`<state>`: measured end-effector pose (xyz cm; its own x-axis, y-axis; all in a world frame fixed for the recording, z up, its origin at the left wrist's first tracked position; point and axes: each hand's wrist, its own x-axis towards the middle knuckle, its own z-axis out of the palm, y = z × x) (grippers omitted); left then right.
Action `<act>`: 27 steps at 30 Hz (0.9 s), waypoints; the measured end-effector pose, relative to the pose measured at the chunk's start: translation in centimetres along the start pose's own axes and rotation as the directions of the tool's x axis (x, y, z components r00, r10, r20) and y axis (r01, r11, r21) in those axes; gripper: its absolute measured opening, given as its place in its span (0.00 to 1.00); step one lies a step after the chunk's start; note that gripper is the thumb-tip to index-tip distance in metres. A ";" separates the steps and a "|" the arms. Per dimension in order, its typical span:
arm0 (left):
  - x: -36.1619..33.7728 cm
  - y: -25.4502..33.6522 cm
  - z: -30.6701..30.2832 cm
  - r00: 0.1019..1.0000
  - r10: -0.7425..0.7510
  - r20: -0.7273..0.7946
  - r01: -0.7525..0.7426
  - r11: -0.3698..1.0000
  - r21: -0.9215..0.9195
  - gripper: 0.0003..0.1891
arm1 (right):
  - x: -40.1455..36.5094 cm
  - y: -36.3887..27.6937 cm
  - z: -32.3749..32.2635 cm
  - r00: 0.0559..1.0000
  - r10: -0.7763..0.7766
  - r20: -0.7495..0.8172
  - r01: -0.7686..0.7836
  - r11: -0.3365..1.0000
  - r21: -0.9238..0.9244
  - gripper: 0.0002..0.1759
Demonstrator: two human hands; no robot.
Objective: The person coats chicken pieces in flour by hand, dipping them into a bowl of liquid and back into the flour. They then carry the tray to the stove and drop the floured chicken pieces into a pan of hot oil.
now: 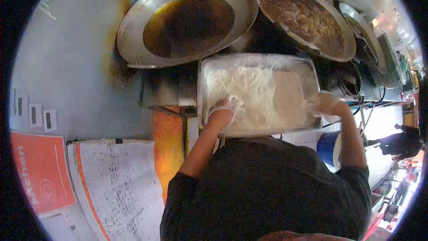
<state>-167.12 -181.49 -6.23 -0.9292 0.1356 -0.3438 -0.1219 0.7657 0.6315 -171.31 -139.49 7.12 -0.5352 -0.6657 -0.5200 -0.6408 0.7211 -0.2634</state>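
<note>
A rectangular metal tray [203,85] is in front of my body, with pale flour [254,91] spread over most of its bottom. The flour is heaped and lumpy on the left and smoother towards the right. My left hand [226,107], in a clear plastic glove, is down in the flour near the tray's left side. Its floury fingers look curled, and what they hold, if anything, is hidden. At the tray's right rim is my right hand [329,105], also in a clear glove. Motion smears its fingers, so their hold cannot be made out.
Beyond the tray is a wide wok [133,31] of dark oil. To its right stands another pan [350,47] of bubbling brown oil, with more pans further right. A blue bucket [327,147] sits below my right arm. A person [399,143] stands far right.
</note>
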 end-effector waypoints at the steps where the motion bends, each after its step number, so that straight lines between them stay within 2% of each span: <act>1: -0.2 0.2 0.1 1.000 -0.009 0.009 0.008 0.999 0.032 0.25 | 3.1 1.5 3.3 0.971 -0.238 -0.025 0.230 0.956 -0.182 0.28; 2: -1.3 1.9 -1.2 0.999 -0.046 0.001 0.046 0.998 0.034 0.25 | 6.6 0.8 5.0 0.999 -0.049 0.011 0.049 0.998 -0.038 0.25; 3: -1.9 2.8 -1.8 0.997 -0.080 -0.008 0.081 0.996 0.034 0.26 | 9.9 -1.8 5.3 0.988 0.137 0.072 -0.143 0.985 0.094 0.21; 5: -2.1 2.8 -1.5 0.997 -0.073 -0.014 0.074 0.997 0.026 0.26 | 12.5 -9.0 2.1 0.957 0.284 0.054 -0.280 0.865 0.417 0.27; 6: -2.0 2.7 -1.5 0.997 -0.070 -0.021 0.071 0.997 0.023 0.26 | 15.0 -8.1 5.4 0.994 0.091 -0.053 -0.060 0.906 0.419 0.30; 7: -1.7 2.2 -1.2 0.997 -0.073 0.008 0.072 0.996 0.061 0.26 | 17.6 -7.4 8.5 0.981 -0.108 -0.159 0.164 0.903 0.397 0.33; 9: -0.6 1.1 -0.5 0.995 -0.085 0.061 0.076 0.988 0.133 0.25 | 16.6 -14.2 3.1 0.999 0.049 0.004 -0.048 0.964 0.261 0.30; 10: -0.8 1.1 -0.5 0.995 -0.096 0.031 0.092 0.991 0.095 0.25 | 16.1 -16.7 1.2 0.987 0.138 0.077 -0.150 0.973 0.178 0.29; 13: -1.6 2.2 -1.3 0.995 -0.095 -0.017 0.095 0.995 0.006 0.24 | 20.4 -9.4 11.2 0.995 0.074 -0.072 -0.042 0.925 0.377 0.23; 16: -2.4 3.1 -2.7 0.998 -0.058 -0.020 0.058 0.998 -0.029 0.23 | 19.5 -7.4 9.4 0.951 0.061 0.303 -0.240 0.763 0.600 0.24; 18: -2.3 2.8 -2.4 0.997 -0.063 -0.055 0.059 0.996 -0.065 0.23 | 18.7 -7.9 8.3 0.988 0.098 0.122 -0.145 0.868 0.475 0.22; 21: -1.5 2.7 -2.2 0.996 -0.090 0.014 0.091 0.989 -0.119 0.25 | 16.0 -10.7 3.2 0.999 0.029 0.023 -0.035 0.951 0.308 0.19; 23: -0.9 2.7 -1.7 0.991 -0.118 0.054 0.124 0.984 -0.129 0.25 | 15.8 -7.4 6.2 0.983 -0.051 -0.177 0.105 0.945 0.309 0.20; 24: -0.8 2.9 -1.8 0.988 -0.133 0.072 0.142 0.981 -0.135 0.25 | 15.6 -7.4 6.2 0.976 -0.042 -0.215 0.102 0.956 0.274 0.20; 27: -0.8 3.4 -1.5 0.988 0.091 0.125 -0.070 0.984 -0.162 0.22 | 14.9 -8.2 5.8 0.971 0.049 -0.233 -0.004 0.982 0.191 0.19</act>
<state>-167.27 -179.94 -2.76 -0.8853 0.2822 -0.3695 -0.1117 0.6422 0.7583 -170.79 -154.19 -3.20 -0.6797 -0.6558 -0.3285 -0.5217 0.7470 -0.4121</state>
